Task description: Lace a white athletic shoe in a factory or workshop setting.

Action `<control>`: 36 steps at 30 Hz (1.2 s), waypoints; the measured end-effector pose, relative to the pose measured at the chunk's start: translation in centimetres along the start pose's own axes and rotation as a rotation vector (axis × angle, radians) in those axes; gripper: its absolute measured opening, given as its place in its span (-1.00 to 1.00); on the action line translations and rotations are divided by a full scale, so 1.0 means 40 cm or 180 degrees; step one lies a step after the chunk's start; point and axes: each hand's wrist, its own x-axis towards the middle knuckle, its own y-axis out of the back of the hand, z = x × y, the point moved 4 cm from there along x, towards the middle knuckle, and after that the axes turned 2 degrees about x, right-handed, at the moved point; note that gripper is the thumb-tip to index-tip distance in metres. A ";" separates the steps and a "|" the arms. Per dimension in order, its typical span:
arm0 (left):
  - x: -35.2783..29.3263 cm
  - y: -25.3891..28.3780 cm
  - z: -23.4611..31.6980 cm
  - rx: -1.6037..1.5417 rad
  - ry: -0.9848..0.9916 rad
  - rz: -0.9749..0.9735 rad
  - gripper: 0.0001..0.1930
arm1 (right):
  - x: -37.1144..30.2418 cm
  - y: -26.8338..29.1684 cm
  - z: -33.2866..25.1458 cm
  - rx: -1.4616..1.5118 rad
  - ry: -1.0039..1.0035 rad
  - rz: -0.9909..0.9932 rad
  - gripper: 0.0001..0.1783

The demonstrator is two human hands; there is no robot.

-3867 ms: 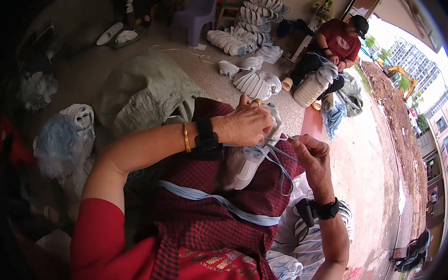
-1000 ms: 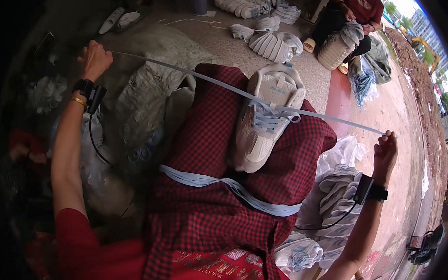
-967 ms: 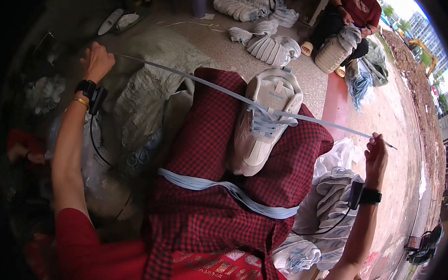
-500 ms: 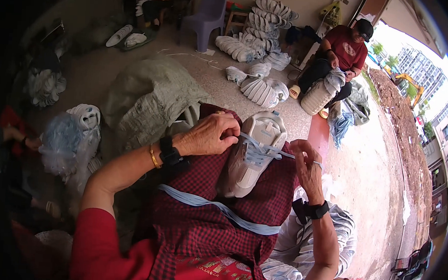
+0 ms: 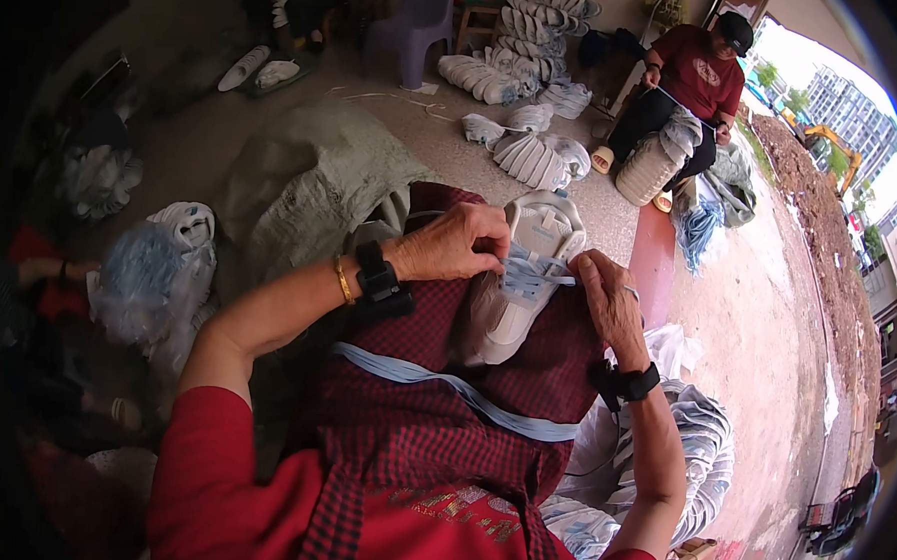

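A white shoe [image 5: 500, 329] rests on my lap over a red-and-black checked apron [image 5: 397, 323], its toe toward me and its opening away. Light blue shoelace [image 5: 531, 279] crosses its upper. At the shoe's left edge, my left hand [image 5: 458, 242] is closed in a pinch on the lace. My right hand [image 5: 611, 302] pinches the lace at the right edge, thumb and fingers together beside the eyelets. Several more light blue laces [image 5: 454, 388] lie in a band across my lap, below the shoe.
White shoe uppers [image 5: 696, 451] are piled by my right elbow. A grey-green woven sack [image 5: 317, 189] lies beyond my left arm. Bagged shoes [image 5: 153, 277] stand farther left. A co-worker [image 5: 703, 76] sits at the far right with stacked uppers [image 5: 659, 164]. More stacks [image 5: 539, 159] line the floor ahead.
Both hands have come in closer to the shoe, and the stretched lace ends are now shorter between hands and shoe. The co-worker's hands have moved apart, drawing out a lace.
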 end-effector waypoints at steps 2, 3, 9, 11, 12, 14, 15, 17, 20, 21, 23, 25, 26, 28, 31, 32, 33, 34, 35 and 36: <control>-0.003 0.001 0.007 0.0268 -0.0459 0.0675 -0.85 | 0.003 -0.004 0.003 0.0118 -0.0069 0.0031 -0.57; -0.009 -0.006 0.008 0.0328 -0.0484 0.0992 -0.84 | 0.002 -0.005 0.007 0.0117 -0.0114 0.0019 -0.55; -0.038 -0.054 0.008 0.0254 0.0568 0.1474 -0.80 | 0.015 -0.008 0.051 0.0398 -0.0411 -0.0241 -0.60; -0.042 -0.060 0.012 0.0271 0.0641 0.1511 -0.79 | 0.014 -0.019 0.082 0.1083 -0.0181 0.0199 -0.77; -0.045 -0.062 0.012 0.0280 0.0653 0.1506 -0.79 | 0.012 -0.005 0.098 0.1097 -0.0183 0.0195 -0.77; -0.047 -0.063 0.016 0.0392 0.0433 0.1290 -0.80 | 0.010 0.032 0.128 0.2458 -0.0735 0.0276 -0.91; -0.049 -0.061 0.016 0.0359 0.0502 0.1246 -0.81 | 0.012 0.053 0.137 0.2939 -0.0724 0.0644 -0.94; -0.046 -0.067 0.020 0.0348 0.0406 0.1225 -0.82 | 0.008 0.093 0.148 0.2953 -0.0662 0.0855 -0.93; -0.028 -0.053 0.029 0.0402 0.0206 0.1275 -0.84 | 0.012 0.090 0.132 0.1505 -0.0382 0.0427 -0.85; -0.025 -0.043 0.033 0.0477 0.0126 0.1348 -0.84 | 0.004 0.090 0.145 0.0670 0.0082 0.0332 -0.80; -0.045 -0.005 0.017 0.0786 0.0301 0.1488 -0.83 | -0.010 0.077 0.062 0.0111 -0.0150 0.0139 -0.74; -0.045 0.014 0.000 0.1117 0.0249 0.1606 -0.83 | -0.024 0.063 0.000 -0.0206 0.0298 -0.0025 -0.66; -0.043 0.014 -0.008 0.1094 0.0244 0.1612 -0.83 | -0.034 0.049 -0.032 -0.0321 0.0480 -0.0139 -0.62; -0.032 0.010 -0.018 0.1354 0.0202 0.1461 -0.86 | -0.045 0.029 -0.052 -0.0254 0.0304 -0.0255 -0.65; -0.034 -0.005 -0.029 0.1245 0.0212 0.1292 -0.89 | -0.045 -0.010 -0.043 -0.0532 0.0994 -0.0721 -0.79; -0.036 -0.007 -0.036 0.1182 0.0191 0.1248 -0.90 | -0.039 -0.014 -0.048 -0.0528 0.1020 -0.0735 -0.79; -0.035 -0.008 -0.045 0.1251 0.0194 0.1211 -0.93 | -0.034 -0.019 -0.057 -0.0302 0.1087 -0.0828 -0.78; -0.033 -0.005 -0.039 0.1242 0.0184 0.1241 -0.93 | -0.035 -0.021 -0.075 -0.0113 0.1142 -0.0914 -0.77; -0.031 -0.005 -0.033 0.1254 0.0128 0.1201 -0.95 | -0.030 -0.026 -0.091 0.0008 0.1277 -0.0917 -0.77; -0.031 -0.005 -0.026 0.1264 0.0074 0.1160 -0.95 | -0.030 -0.030 -0.103 -0.0017 0.1284 -0.0930 -0.77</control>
